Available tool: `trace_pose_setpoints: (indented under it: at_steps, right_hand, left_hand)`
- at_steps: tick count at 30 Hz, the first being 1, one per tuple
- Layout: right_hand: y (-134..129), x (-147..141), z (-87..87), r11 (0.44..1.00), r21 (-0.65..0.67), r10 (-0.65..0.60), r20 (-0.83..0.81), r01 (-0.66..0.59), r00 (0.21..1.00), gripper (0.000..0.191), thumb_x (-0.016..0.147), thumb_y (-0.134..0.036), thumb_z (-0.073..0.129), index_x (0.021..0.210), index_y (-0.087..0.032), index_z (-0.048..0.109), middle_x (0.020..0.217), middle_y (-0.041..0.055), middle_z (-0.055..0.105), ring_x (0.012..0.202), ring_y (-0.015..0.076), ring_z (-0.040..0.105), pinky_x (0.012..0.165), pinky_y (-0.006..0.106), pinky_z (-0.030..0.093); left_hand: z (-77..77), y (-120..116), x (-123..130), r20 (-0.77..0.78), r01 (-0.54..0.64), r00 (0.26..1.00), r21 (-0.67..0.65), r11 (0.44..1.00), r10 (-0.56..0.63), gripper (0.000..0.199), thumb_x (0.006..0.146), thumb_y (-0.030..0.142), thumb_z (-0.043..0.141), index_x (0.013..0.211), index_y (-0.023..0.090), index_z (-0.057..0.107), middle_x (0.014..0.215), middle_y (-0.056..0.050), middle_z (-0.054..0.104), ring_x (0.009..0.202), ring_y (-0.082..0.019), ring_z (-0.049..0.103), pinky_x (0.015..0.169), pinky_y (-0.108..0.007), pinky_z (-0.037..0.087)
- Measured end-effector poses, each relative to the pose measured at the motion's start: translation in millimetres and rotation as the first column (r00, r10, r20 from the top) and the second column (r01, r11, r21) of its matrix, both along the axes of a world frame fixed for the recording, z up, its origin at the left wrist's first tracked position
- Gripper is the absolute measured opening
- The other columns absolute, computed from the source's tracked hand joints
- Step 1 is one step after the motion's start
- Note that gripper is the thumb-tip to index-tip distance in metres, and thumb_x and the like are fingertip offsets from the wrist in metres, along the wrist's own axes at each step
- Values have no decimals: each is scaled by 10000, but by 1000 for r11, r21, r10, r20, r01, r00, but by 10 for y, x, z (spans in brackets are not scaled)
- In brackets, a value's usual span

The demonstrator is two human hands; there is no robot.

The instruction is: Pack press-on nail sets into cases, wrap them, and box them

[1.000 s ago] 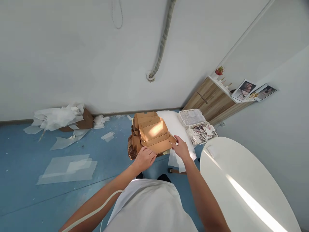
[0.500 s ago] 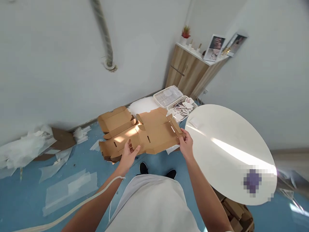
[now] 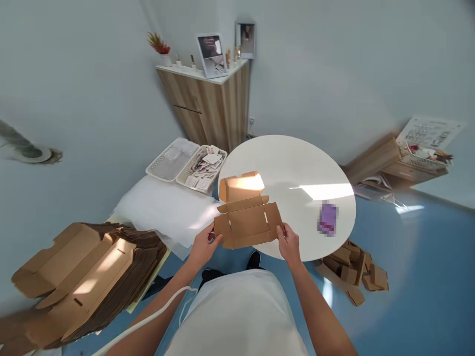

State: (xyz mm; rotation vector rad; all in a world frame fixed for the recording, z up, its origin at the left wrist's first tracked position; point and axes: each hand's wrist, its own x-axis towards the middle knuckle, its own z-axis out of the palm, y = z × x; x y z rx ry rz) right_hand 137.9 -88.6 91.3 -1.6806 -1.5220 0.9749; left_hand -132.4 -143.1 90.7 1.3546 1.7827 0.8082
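Note:
Between my hands I hold an unfolded cardboard box blank (image 3: 248, 221), flat, with its flaps and slots showing. My left hand (image 3: 205, 243) pinches its left side flap, and my right hand (image 3: 288, 242) grips the right one. The blank's far lid panel reaches over the near left part of a round white table (image 3: 285, 153). To the left, a thick stack of similar flat box blanks (image 3: 100, 277) stands low, its top sheet lit by a strip of sun.
White foam sheets (image 3: 159, 202) lie beside two white baskets, one with a clear cover, one full of small cards (image 3: 206, 168). A blurred purple item (image 3: 328, 218) sits on the table. Folded cardboard boxes (image 3: 351, 267) are below it. A wooden cabinet (image 3: 211, 109) fills the corner.
My view has turned right, from the stack towards the round table. The box blank has come away from the stack with both hands and is now at the table's edge.

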Motion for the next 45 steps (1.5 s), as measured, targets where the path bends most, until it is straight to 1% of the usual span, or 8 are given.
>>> trace_pose_setpoints:
  at_steps: [8,14,22,27,30,34,38,45]
  right_hand:
    - [7,762,-494,975,-214,-66,-36,57,997,314,789,-402,362,695,-185,568,702,21,554,595,133,511,534,238,424]
    - [15,992,-657,936,-342,-136,-117,89,984,345,778,-373,369,961,-184,591,714,7,576,485,109,489,465,226,393]
    - [7,981,-852,920,-345,-207,-21,187,978,416,771,-361,421,1138,-189,517,852,33,622,552,120,540,571,265,437]
    - [-28,986,-844,943,-282,-130,170,175,977,569,745,-370,496,1277,-206,374,1073,83,559,779,177,571,736,342,461]
    - [-5,1000,-764,958,-197,-140,318,210,938,662,729,-425,528,1308,-178,323,1178,118,481,1042,245,486,869,393,413]
    - [43,967,-622,959,-183,-121,424,216,897,636,743,-460,515,1289,-179,350,1194,115,466,1121,261,418,921,403,374]
    - [65,871,-540,970,-175,-64,480,167,875,608,748,-453,515,1283,-211,356,1189,104,473,1107,261,424,910,412,370]
    - [371,803,-525,968,-167,-83,487,187,870,582,728,-438,544,1255,-231,411,1217,103,448,1137,265,395,919,419,343]
  left_hand:
    - [-210,745,644,-188,225,953,-94,970,-240,481,760,330,463,1226,212,463,944,-34,641,663,-147,568,652,-296,467]
    - [-352,1153,936,-192,239,944,-165,957,-269,499,749,350,507,1221,197,453,941,-37,646,658,-134,594,675,-287,481]
    - [-676,1520,850,-176,156,964,-244,957,-201,577,732,376,560,1244,187,374,1048,-75,603,735,-154,623,717,-324,497]
    - [-731,1521,706,-380,166,913,6,986,-151,661,696,418,585,1253,149,350,1241,-149,447,1106,-262,473,870,-411,425]
    - [-722,1393,665,-475,429,809,79,900,-345,629,661,475,609,1184,170,440,1261,-139,435,1186,-295,381,937,-442,351]
    - [-785,1214,697,-513,725,598,19,688,-616,481,656,446,624,1071,219,537,1216,-102,505,1180,-302,388,988,-487,231]
    - [-865,1174,799,-526,791,518,-4,611,-674,351,710,307,583,1050,227,548,1132,-90,569,1141,-287,432,993,-522,150]
    - [-890,1257,889,-574,818,440,-62,572,-691,251,713,157,526,954,212,573,981,-76,610,967,-244,535,973,-545,143]
